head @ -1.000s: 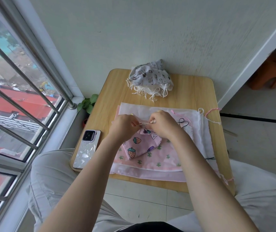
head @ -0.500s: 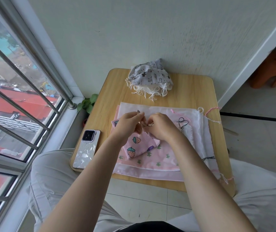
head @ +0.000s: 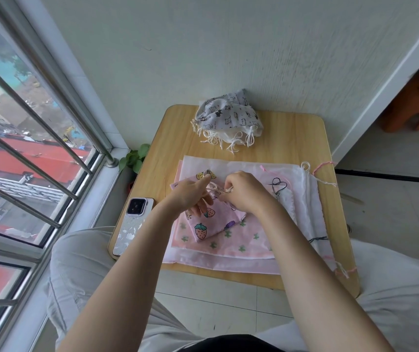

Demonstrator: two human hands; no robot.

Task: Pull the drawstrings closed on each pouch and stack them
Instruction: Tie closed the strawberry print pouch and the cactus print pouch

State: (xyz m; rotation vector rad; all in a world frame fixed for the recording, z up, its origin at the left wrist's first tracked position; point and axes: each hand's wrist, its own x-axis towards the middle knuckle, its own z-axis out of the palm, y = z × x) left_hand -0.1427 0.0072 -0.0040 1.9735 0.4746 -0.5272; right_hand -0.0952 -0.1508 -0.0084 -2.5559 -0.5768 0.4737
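The strawberry-print pouch point(head: 213, 219) lay on the flat pink pouches point(head: 249, 240) mid-tabletop point(head: 302, 138), long axis diagonal, mouth pointing far-left. Left hand point(head: 188, 194) and right hand point(head: 244, 191) each pinched its drawstring point(head: 216, 190); half a second earlier they were closer together. Its contents were hidden. Closed cat-print pouches point(head: 228, 118) sat stacked at the far edge.

Bright, flat daylight from the window point(head: 20, 153) on the left; soft, weak shadows on the table point(head: 302, 138). No glare. Strong wide-angle bending at the edges; slight softness overall, worst at near corners.
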